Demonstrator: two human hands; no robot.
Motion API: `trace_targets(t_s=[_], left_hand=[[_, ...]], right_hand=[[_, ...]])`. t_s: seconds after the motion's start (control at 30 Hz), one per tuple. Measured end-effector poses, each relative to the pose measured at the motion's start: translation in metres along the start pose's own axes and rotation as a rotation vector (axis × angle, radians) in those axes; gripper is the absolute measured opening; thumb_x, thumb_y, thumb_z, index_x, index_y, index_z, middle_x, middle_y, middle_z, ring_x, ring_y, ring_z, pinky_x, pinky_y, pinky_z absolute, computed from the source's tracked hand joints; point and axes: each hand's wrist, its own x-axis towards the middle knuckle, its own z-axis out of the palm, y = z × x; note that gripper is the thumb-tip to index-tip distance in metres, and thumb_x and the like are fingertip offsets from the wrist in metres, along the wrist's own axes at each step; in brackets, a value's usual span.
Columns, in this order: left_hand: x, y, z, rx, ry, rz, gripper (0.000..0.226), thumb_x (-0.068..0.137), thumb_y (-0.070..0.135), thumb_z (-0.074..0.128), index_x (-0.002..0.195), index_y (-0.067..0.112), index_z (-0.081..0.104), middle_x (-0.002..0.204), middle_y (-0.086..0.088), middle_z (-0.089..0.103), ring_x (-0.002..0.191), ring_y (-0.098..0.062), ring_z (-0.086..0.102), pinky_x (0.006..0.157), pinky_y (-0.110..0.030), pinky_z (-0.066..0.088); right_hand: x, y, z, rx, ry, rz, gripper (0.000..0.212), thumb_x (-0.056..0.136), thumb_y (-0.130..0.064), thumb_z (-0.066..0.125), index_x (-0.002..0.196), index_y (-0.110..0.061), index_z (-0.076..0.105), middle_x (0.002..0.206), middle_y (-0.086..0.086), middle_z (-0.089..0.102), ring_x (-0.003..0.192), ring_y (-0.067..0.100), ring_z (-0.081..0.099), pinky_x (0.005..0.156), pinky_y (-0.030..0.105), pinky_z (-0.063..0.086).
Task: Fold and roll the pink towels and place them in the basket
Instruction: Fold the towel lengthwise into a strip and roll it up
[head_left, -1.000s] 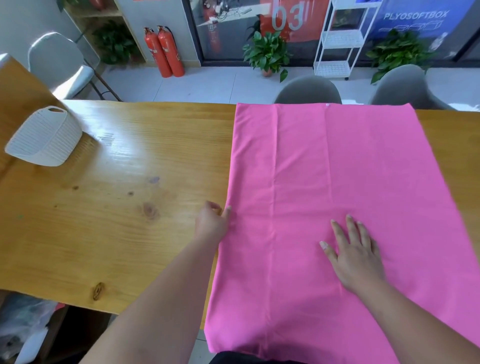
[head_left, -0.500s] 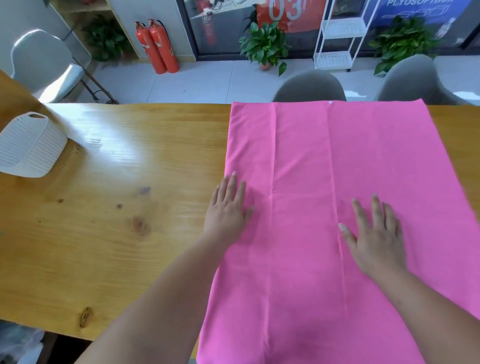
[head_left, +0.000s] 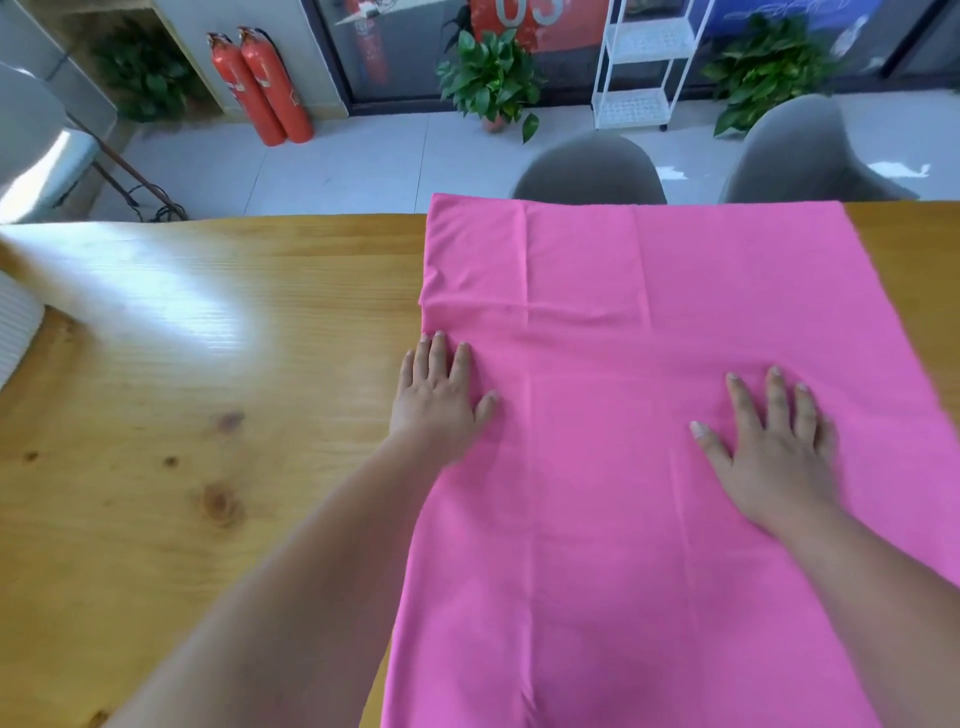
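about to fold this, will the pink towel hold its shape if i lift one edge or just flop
Probably floppy: the towel lies flat with soft creases and a ripple ahead of the left hand. Likely light, as it looks thin. It may slide on the glossy table when pushed.

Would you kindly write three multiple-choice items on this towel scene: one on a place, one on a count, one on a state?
1. Where is the left hand? A. Raised in the air. B. At the pink towel's left edge. C. Out of view.
2. How many red fire extinguishers stand on the floor? A. One. B. Two. C. Three.
3. How does the right hand lie? A. Flat, fingers spread on the towel. B. Clenched in a fist. C. Pinching a corner.
Answers: 1 B, it overlaps that edge; 2 B, two stand side by side; 3 A, its palm lies on the cloth.
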Motion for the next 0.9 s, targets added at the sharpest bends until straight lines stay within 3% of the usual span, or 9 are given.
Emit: trace_targets(t_s=[0.13,0.27,0.4,0.57,0.7,0.8,0.9], left_hand=[[-0.038,-0.002,0.022,-0.014,0.08,0.026,0.09,0.101,0.079,0.013,0.169,0.022,-0.003,0.175,-0.012,-0.013,0.161,-0.027,-0.02,0.132,-0.05,0.0],[-0.03,-0.004,0.017,0.04,0.016,0.019,0.092,0.098,0.08,0.006,0.169,0.022,-0.006,0.174,-0.015,-0.019,0.159,-0.029,-0.026,0.131,-0.052,-0.005],[-0.037,0.013,0.015,-0.043,0.083,0.011,0.089,0.103,0.075,0.012,0.169,0.018,-0.004,0.175,-0.015,-0.017,0.16,-0.029,-0.024,0.131,-0.05,-0.004],[-0.037,0.009,0.022,0.0,0.034,0.052,0.096,0.099,0.083,0.009,0.168,0.019,-0.008,0.174,-0.012,-0.018,0.16,-0.028,-0.024,0.132,-0.049,-0.003],[-0.007,0.018,0.0,0.062,-0.131,0.013,0.095,0.099,0.08,0.012,0.167,0.019,-0.015,0.172,-0.015,-0.025,0.159,-0.031,-0.024,0.131,-0.051,-0.006],[-0.033,0.042,-0.001,0.021,-0.065,0.028,0.084,0.105,0.068,0.017,0.168,0.018,-0.007,0.174,-0.014,-0.017,0.161,-0.032,-0.019,0.131,-0.052,-0.004],[-0.119,0.067,0.03,-0.081,0.042,0.12,0.081,0.107,0.07,0.012,0.169,0.021,-0.005,0.175,-0.006,-0.017,0.161,-0.026,-0.02,0.132,-0.049,-0.002]], right_hand=[[-0.025,-0.002,0.013,-0.003,0.005,0.011,0.086,0.095,-0.081,0.01,0.167,-0.037,-0.009,0.175,0.006,-0.018,0.161,0.032,-0.013,0.129,0.059,0.003],[-0.021,-0.002,0.002,-0.017,-0.07,0.013,0.088,0.093,-0.083,0.008,0.165,-0.038,-0.016,0.172,0.004,-0.028,0.16,0.032,-0.019,0.129,0.058,-0.001],[-0.029,-0.011,0.004,0.037,-0.017,0.023,0.087,0.095,-0.081,0.006,0.167,-0.035,-0.009,0.174,0.007,-0.019,0.16,0.033,-0.015,0.129,0.06,0.003],[-0.027,-0.009,0.01,0.017,-0.028,0.032,0.086,0.095,-0.083,0.005,0.165,-0.038,-0.014,0.174,0.006,-0.022,0.16,0.032,-0.017,0.13,0.057,-0.001],[-0.002,-0.014,-0.012,0.021,-0.146,0.046,0.089,0.093,-0.083,0.007,0.166,-0.036,-0.014,0.172,0.006,-0.026,0.16,0.034,-0.019,0.129,0.058,-0.001],[-0.02,-0.029,-0.011,0.068,-0.029,0.024,0.083,0.1,-0.075,0.013,0.169,-0.031,0.004,0.175,0.007,-0.014,0.161,0.035,-0.011,0.129,0.058,0.002],[-0.082,-0.037,0.02,0.082,0.074,-0.141,0.074,0.104,-0.071,0.009,0.168,-0.034,0.008,0.176,0.004,-0.01,0.162,0.031,-0.009,0.131,0.053,0.001]])
